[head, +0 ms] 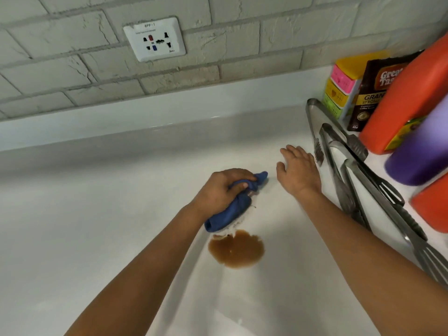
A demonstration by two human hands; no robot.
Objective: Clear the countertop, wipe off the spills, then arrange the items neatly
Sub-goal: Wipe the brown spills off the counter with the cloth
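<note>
**Cloth at the spill's edge**

Left hand (224,187) grips the blue cloth (232,207), fingers curled round it, pressing it to the counter (97,226). The brown spill (236,251) lies just beneath the cloth's lower end. Right hand (299,172) lies flat beside, fingers spread, just short of the tongs (339,166).

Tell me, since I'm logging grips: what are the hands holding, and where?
Left hand grips the bunched blue cloth around its middle. Right hand holds nothing, fingers spread.

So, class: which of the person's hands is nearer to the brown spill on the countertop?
Left. The left hand grips the blue cloth just beyond the brown spill; the cloth's near end reaches the spill's edge. The right hand rests open farther back and to the right, beside the tongs.
</note>
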